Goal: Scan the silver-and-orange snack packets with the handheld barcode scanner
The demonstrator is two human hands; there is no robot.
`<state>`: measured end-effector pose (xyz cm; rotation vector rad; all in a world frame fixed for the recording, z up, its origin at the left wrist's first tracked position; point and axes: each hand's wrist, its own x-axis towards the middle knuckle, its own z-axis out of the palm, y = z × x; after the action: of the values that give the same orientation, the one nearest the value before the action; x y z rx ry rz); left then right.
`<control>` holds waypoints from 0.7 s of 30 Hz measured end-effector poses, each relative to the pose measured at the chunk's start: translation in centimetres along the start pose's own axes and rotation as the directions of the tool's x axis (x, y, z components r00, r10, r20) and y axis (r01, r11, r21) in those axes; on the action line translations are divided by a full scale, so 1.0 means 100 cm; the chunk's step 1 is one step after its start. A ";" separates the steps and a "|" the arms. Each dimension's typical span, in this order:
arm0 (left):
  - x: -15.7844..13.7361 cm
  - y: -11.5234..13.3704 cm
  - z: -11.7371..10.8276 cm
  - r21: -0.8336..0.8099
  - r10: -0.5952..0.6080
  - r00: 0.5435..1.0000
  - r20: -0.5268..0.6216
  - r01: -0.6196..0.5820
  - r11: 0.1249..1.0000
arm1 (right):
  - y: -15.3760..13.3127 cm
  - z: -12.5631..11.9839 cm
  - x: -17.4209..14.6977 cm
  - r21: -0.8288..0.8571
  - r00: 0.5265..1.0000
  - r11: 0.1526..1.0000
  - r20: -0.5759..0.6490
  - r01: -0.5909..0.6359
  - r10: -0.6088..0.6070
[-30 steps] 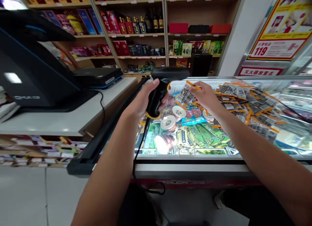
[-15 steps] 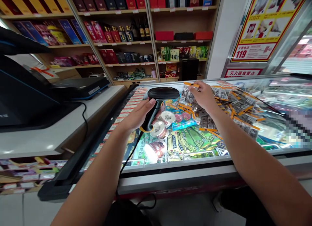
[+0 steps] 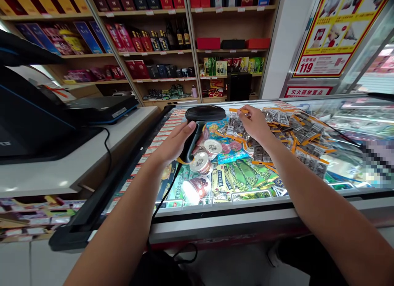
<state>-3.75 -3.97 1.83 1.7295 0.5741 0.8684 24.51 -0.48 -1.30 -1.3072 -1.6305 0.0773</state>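
My left hand (image 3: 180, 143) is wrapped round the handle of a black barcode scanner (image 3: 205, 113), whose cord hangs down past my forearm. The scanner is held upright above the glass freezer top (image 3: 172, 134). In my right hand (image 3: 255, 123) is a small snack packet (image 3: 235, 122) with an orange top edge, pinched at its upper corner between thumb and fingers. The packet is just right of the scanner head. Many similar packets (image 3: 303, 132) lie heaped on the glass to the right of my right hand. Some of them are hidden behind my wrist.
Under the glass are ice cream tubs (image 3: 201, 162) and green frozen packs (image 3: 246, 175). A white counter (image 3: 132, 130) with a black scale-like device (image 3: 104, 107) stands at the left. Shelves of boxes and bottles (image 3: 181, 35) line the back; a wall poster (image 3: 329, 43) hangs at right.
The packet in my right hand has shifted slightly left and down, nearer to the scanner. My left hand has raised the scanner slightly and keeps its grip.
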 end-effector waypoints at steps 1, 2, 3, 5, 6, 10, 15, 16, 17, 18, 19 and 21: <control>0.000 0.001 -0.001 -0.004 0.017 0.999 -0.041 -0.017 1.000 | 0.001 0.001 -0.001 -0.013 1.000 1.000 0.010 -0.010 0.010; 0.001 0.003 -0.003 -0.007 0.035 0.995 -0.089 -0.036 0.999 | 0.003 0.003 -0.002 -0.028 0.999 0.999 0.037 -0.022 0.023; 0.001 0.004 -0.005 -0.008 0.053 0.989 -0.136 -0.055 0.998 | 0.005 0.006 -0.003 -0.051 0.996 0.998 0.078 -0.031 0.035; 0.001 0.007 -0.010 -0.014 0.089 0.973 -0.212 -0.094 0.995 | 0.009 0.014 -0.007 -0.123 0.982 0.992 0.182 -0.016 0.039; 0.001 0.008 -0.014 -0.021 0.104 0.966 -0.239 -0.112 0.993 | 0.011 0.018 -0.009 -0.177 0.974 0.984 0.226 0.014 0.027; -0.001 0.010 -0.031 -0.071 0.131 0.944 -0.303 -0.160 0.985 | 0.008 0.031 -0.022 -0.425 0.981 0.895 0.184 0.133 -0.058; -0.009 0.013 -0.058 -0.117 0.198 0.906 -0.373 -0.258 0.959 | -0.042 0.055 -0.047 -0.245 0.967 0.946 0.192 0.213 -0.168; -0.011 0.016 -0.062 -0.133 0.203 0.901 -0.384 -0.272 0.953 | -0.056 0.064 -0.055 -0.127 0.946 0.966 0.263 0.227 -0.188; -0.014 0.018 -0.066 -0.153 0.202 0.896 -0.395 -0.281 0.948 | -0.071 0.076 -0.063 0.002 0.916 0.977 0.347 0.213 -0.201; -0.017 0.022 -0.068 -0.171 0.201 0.889 -0.411 -0.292 0.941 | -0.085 0.089 -0.072 0.125 0.871 0.977 0.445 0.172 -0.210; -0.019 0.025 -0.070 -0.187 0.196 0.883 -0.426 -0.298 0.936 | -0.098 0.103 -0.081 0.198 0.819 0.973 0.534 0.123 -0.212; -0.022 0.030 -0.071 -0.203 0.185 0.869 -0.458 -0.305 0.931 | -0.121 0.132 -0.097 0.165 0.753 0.981 0.631 0.106 -0.188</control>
<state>-10.85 -2.30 5.23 1.3791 0.4970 1.4696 5.81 -6.26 -6.97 -1.1077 -2.2686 0.5818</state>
